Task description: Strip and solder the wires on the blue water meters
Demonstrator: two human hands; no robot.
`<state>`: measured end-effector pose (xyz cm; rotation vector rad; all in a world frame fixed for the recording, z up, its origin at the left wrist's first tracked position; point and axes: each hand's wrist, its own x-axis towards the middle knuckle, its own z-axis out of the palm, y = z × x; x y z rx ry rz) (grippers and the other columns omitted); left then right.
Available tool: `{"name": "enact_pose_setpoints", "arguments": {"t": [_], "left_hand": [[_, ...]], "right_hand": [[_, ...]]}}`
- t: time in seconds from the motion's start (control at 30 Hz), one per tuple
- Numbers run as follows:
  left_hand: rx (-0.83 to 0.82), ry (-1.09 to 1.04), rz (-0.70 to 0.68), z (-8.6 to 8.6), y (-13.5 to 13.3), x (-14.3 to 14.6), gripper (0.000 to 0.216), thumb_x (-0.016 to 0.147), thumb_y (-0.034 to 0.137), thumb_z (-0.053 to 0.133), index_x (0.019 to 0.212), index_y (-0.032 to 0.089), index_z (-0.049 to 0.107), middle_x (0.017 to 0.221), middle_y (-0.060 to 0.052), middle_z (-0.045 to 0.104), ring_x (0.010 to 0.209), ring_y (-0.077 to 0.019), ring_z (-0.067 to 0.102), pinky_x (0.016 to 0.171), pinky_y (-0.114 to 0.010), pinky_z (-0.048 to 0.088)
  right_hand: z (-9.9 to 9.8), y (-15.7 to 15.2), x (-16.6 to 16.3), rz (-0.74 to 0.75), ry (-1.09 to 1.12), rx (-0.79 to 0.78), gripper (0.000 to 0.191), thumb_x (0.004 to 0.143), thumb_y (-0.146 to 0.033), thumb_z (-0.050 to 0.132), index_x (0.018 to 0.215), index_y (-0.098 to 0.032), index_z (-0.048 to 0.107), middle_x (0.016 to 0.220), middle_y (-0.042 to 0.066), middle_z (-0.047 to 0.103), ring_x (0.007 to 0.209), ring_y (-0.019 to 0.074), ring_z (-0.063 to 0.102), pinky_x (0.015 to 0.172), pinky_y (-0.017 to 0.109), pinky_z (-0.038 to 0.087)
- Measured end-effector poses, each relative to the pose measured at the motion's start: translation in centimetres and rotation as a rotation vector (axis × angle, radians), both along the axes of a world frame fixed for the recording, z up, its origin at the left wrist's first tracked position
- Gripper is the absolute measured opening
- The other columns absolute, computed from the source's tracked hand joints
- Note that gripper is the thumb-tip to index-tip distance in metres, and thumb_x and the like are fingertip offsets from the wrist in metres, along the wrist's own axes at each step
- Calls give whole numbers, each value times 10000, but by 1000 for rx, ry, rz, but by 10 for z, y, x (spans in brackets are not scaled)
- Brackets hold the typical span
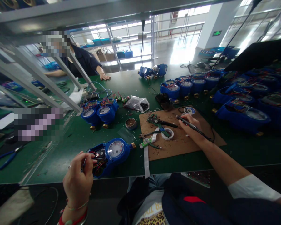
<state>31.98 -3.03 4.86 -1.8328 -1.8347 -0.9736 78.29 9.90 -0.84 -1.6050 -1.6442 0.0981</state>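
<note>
In front of me on the green bench lies a blue water meter [115, 149] with a round dial. Its casing is open at the left end, where red and dark wires show. My left hand [79, 175] is closed in a pinch at that end; its fingers hide what they grip. Over the brown cardboard [189, 147], my right hand [190, 124] holds a black soldering iron [196, 128] like a pen, the tip pointing up and left towards a roll of solder wire [189, 110]. A small round tin [130, 123] stands behind the meter.
Pliers [158, 120], a white tape roll [167, 133] and a green-white tube [145, 142] lie on the cardboard. More blue meters [106, 111] stand behind and at right [243, 114]. A plastic bag [136, 103] lies midway. Across the bench sits a person [84, 61].
</note>
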Motion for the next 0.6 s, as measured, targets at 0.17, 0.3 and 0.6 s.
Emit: {"name": "enact_pose_setpoints", "arguments": {"t": [0.17,0.3,0.6], "left_hand": [[-24,-48,-25,1,-1,0,164,923,300,513,997,167,576,841,-62,702,859,-235,694,746,-330,511],[-47,-141,-50,4,-2,2,150,921,286,518,1002,170,566,858,-47,693,779,-194,694,762,-326,520],[-76,-317,-241,16,-3,0,50,902,212,537,938,197,568,813,6,668,753,-139,662,1065,-446,408]], "right_hand": [[10,-6,-4,-69,100,42,199,798,-358,633,940,-224,591,844,41,681,754,206,651,715,315,489],[28,-13,-18,-106,536,59,208,801,-358,628,952,-224,577,744,16,663,650,176,637,578,275,487],[80,-50,-109,373,1276,-46,61,759,-256,627,793,-208,613,629,-8,618,488,121,557,396,214,422]]}}
